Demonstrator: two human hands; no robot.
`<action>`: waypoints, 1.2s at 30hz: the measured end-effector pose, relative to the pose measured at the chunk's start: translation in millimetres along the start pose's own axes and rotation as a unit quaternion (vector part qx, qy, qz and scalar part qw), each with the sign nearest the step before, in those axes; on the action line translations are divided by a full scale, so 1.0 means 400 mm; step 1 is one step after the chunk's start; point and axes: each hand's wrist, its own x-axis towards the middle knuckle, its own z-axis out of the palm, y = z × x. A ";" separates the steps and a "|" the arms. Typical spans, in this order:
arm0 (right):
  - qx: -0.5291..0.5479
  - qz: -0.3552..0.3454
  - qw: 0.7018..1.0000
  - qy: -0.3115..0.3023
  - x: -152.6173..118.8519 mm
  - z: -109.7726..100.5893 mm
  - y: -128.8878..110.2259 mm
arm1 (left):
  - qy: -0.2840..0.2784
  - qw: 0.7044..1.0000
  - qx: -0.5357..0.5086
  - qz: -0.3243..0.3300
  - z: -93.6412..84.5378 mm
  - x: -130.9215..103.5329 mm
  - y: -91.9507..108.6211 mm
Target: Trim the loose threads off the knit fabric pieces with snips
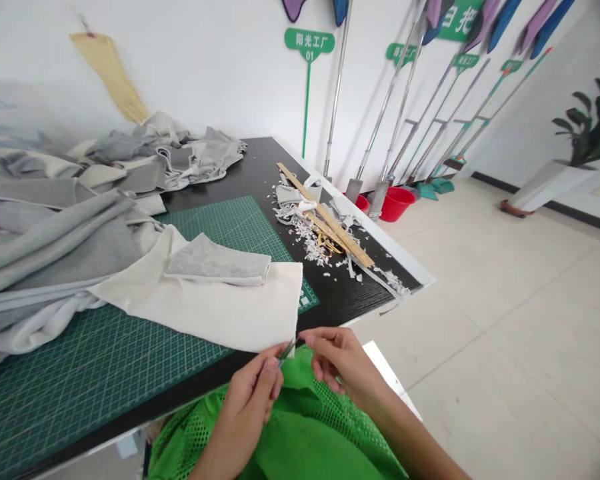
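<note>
My left hand (253, 393) is closed around a small pointed metal tool (286, 353), whose exact kind I cannot make out. Its tip lies by the near right corner of a cream cloth (240, 310) that hangs slightly over the table edge. My right hand (343, 363) is just right of that corner, thumb and index finger pinched together; anything between them is too small to name. On the cream cloth rests a folded grey cloth piece (220, 261).
A green cutting mat (95, 373) covers part of the black table (260, 167). Grey and cream cloths (55, 233) are heaped at left. Wooden rulers (325, 217), gold-handled scissors (325, 245) and white scraps lie at the right edge. Mops and red buckets (397, 203) stand beyond.
</note>
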 end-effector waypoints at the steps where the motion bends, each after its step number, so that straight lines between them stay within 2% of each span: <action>1: -0.001 -0.001 1.000 -0.006 0.002 0.007 0.000 | -0.001 0.999 -0.033 -0.017 0.002 0.002 0.002; 3: 0.004 -0.004 1.000 -0.020 0.012 0.019 0.000 | 0.005 0.997 -0.066 -0.030 0.002 0.004 0.006; 6: 0.026 -0.013 0.999 -0.019 0.031 0.035 0.003 | 0.008 0.998 -0.062 -0.032 0.000 0.001 0.011; 14: 0.127 -0.056 0.987 0.078 0.047 0.092 0.008 | -0.004 0.997 -0.064 -0.038 0.002 -0.001 0.011; 20: 0.118 -0.053 0.989 0.075 0.048 0.102 -0.012 | 0.032 0.992 -0.103 -0.065 0.005 -0.007 0.030; 23: 0.107 -0.043 0.992 0.049 0.048 0.101 -0.020 | 0.036 0.990 -0.112 -0.071 0.007 -0.012 0.039; 25: 0.093 -0.046 0.994 0.036 0.049 0.098 -0.019 | 0.045 0.989 -0.119 -0.078 0.004 -0.015 0.045; 28: 0.029 -0.068 0.996 0.053 0.054 0.083 -0.015 | 0.083 0.983 -0.135 -0.089 -0.006 -0.019 0.054; 31: -0.101 -0.147 0.982 0.070 0.060 0.061 -0.028 | 0.115 0.979 -0.145 -0.092 -0.019 -0.021 0.063; 33: -0.166 -0.189 0.966 0.056 0.059 0.050 -0.046 | 0.121 0.978 -0.141 -0.096 -0.025 -0.022 0.067; 36: -0.191 -0.177 0.965 0.015 0.049 0.045 -0.070 | 0.119 0.979 -0.120 -0.111 -0.024 -0.022 0.070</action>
